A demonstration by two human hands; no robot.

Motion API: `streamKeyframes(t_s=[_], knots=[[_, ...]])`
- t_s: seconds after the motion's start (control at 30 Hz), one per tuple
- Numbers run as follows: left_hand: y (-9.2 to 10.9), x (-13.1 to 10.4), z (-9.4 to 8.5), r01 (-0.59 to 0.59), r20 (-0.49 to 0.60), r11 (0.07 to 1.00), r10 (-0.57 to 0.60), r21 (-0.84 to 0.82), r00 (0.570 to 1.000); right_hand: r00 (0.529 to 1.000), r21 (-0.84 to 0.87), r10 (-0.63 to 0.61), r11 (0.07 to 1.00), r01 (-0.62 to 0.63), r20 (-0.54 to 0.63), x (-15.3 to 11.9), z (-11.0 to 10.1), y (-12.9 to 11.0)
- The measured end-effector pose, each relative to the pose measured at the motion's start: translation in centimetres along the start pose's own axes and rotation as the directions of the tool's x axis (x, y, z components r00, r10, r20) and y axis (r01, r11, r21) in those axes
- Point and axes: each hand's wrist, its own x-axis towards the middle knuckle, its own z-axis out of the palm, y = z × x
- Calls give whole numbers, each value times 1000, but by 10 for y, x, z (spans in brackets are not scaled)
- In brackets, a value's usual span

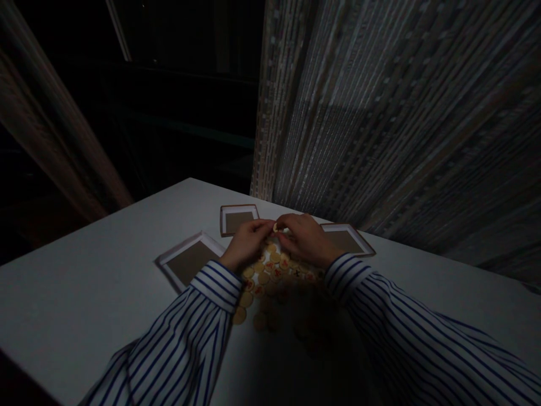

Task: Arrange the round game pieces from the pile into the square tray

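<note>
Here, discs (284, 264) with red characters (276, 273)

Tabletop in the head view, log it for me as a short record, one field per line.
Surface: white table
Left hand: fingertips beside small disc; grip unclear
Right hand: fingertips on small disc
Beneath hands: scattered round pieces, some marked red
Trays: left tray, far tray, right tray
Backdrop: patterned curtain
Light: dim
</note>
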Motion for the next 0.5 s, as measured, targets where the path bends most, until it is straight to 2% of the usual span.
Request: streamKeyframes(t_s=[0.13, 0.27, 0.5], knots=[[1, -1, 0, 62, 5, 989, -62, -131, 998, 999, 50, 5, 999, -2, -53, -4, 1, 1], [2, -2, 2, 95, -2, 970, -98, -224, 995, 998, 45, 26, 999, -24, -53, -7, 0, 2], [8, -7, 1, 69, 70, 967, -54, -244, 996, 995, 92, 73, 994, -67, -69, -13, -9, 0]])
